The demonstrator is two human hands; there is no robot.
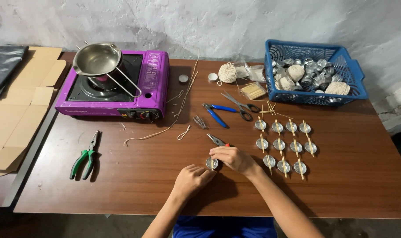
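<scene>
A small round metal tealight cup point(211, 163) sits on the brown table point(134, 176) near its front edge, with a thin wooden stick lying across its top. My left hand point(192, 178) rests just below-left of the cup, fingertips touching its rim. On the other side, my right hand point(234, 158) has its fingers curled against the cup and the stick. Small red-handled pliers point(217, 140) lie just above my right hand. Whether the right hand pinches the stick is hard to tell.
Several metal cups with sticks across them point(283, 143) stand in rows at right. Behind them are scissors point(239, 105), blue-handled pliers point(216, 113), a ball of string point(227, 72) and a blue basket point(358, 81) of cups. A purple gas stove point(154, 83) holds a steel pot point(97, 58). Green-handled pliers point(85, 156) lie at left.
</scene>
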